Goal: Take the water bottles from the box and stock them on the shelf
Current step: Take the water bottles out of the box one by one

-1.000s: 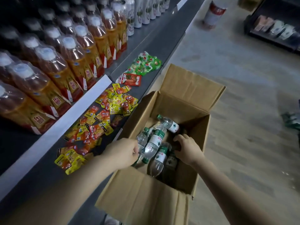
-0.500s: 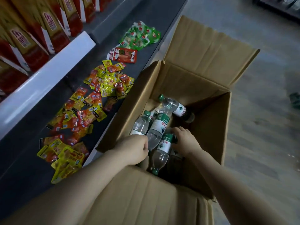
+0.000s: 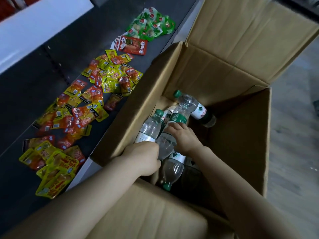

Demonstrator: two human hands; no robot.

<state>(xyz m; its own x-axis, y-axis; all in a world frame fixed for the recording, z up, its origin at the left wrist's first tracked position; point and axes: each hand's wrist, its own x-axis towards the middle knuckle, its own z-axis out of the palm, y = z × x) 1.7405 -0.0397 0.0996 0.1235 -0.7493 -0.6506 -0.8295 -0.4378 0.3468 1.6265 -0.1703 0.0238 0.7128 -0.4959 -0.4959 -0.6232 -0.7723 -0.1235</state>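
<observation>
An open cardboard box (image 3: 241, 128) stands on the floor against the shelf and holds several clear water bottles with green caps. My left hand (image 3: 143, 157) reaches over the near left wall, fingers curled round the lower end of the leftmost bottle (image 3: 150, 126). My right hand (image 3: 183, 137) is deeper inside and grips the middle bottle (image 3: 177, 116) just below its green label. Another bottle (image 3: 191, 104) lies across the far side, and one more (image 3: 172, 169) lies beneath my wrists, cap toward me. The dark grey shelf (image 3: 34, 83) runs along the left.
Several yellow and red snack packets (image 3: 96, 94) lie scattered on the shelf, with green packets (image 3: 151, 25) and a red pack (image 3: 133, 45) farther along. A white shelf edge (image 3: 34, 28) sits above. The box flaps (image 3: 250, 35) stand open. Grey floor (image 3: 296, 135) lies to the right.
The view has dropped and closed in on the box, so the upper shelf of orange drinks is out of sight. My right hand has shifted up onto the middle bottle. My left hand stays put.
</observation>
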